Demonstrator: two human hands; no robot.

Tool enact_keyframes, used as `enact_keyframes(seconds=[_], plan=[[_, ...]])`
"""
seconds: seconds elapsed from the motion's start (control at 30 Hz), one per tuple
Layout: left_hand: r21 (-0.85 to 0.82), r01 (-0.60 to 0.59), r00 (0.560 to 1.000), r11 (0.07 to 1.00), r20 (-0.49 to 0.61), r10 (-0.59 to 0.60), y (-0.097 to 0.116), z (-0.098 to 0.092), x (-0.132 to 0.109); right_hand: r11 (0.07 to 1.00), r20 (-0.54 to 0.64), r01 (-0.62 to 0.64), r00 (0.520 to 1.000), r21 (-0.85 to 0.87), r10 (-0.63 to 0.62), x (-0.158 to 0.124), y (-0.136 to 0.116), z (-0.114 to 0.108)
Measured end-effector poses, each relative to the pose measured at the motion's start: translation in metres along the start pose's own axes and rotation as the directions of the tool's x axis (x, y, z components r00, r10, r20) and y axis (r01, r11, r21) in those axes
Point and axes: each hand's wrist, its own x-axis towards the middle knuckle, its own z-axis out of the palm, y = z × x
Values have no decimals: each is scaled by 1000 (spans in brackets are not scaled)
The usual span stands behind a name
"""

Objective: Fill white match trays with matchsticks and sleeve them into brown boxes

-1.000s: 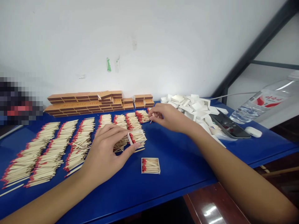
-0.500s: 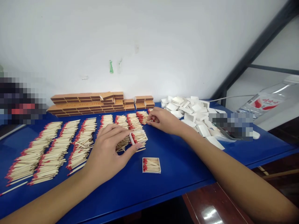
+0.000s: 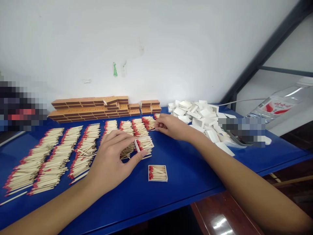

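Note:
My left hand (image 3: 117, 151) grips a white matchbox tray (image 3: 144, 144) between thumb and fingers. Red-headed matches lie inside that tray, which is tilted above the table. At the right end of the match piles, my right hand (image 3: 171, 125) has its fingers pinched together on matches, mostly hidden by the fingertips. Beside it is a small pile of matches (image 3: 148, 122). A second filled tray (image 3: 157, 173) rests flat on the blue table, nearer to me. Rows of loose matches (image 3: 52, 163) spread out left of my left hand.
Brown matchboxes (image 3: 90, 109) are stacked along the wall. Empty white trays (image 3: 195, 114) form a heap at the right, beside a blurred-out item (image 3: 241, 130). A clear plastic bottle (image 3: 276, 104) with a red and white label leans behind the table's right side.
My right hand's fingertips have closed in at the matches; red heads seen between them before are now hidden. My left hand keeps its tray almost still. The view has shifted slightly.

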Motion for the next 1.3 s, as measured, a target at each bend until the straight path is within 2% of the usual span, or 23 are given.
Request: enact_keyframes(seconds=[0.33, 0.43, 0.63, 0.8, 0.93, 1.13, 1.3], plan=[[2, 3, 1000, 1000, 5, -3, 0, 1, 1, 999, 53, 27, 998, -19, -26, -3, -1, -2], [4, 7, 1000, 1000, 4, -7, 0, 1, 1, 1000, 31, 31, 999, -2, -31, -5, -4, -8], [12, 15, 1000, 1000, 11, -15, -2, 1, 1, 988, -107, 106, 990, 109, -95, -15, -33, -26], [11, 24, 999, 1000, 23, -24, -3, 1, 1, 960, -42, 239, 971, 142, -236, -24, -59, -25], [7, 12, 999, 1000, 33, -12, -4, 1, 1, 965, -16, 223, 975, 140, -223, -25, -70, -19], [-3, 5, 999, 1000, 43, -5, -5, 1, 1, 935, -70, 270, 963, 230, -261, -24, -71, -16], [7, 9, 1000, 1000, 8, -9, -4, 1, 1, 957, -170, 215, 968, 195, -183, -22, -59, -23]])
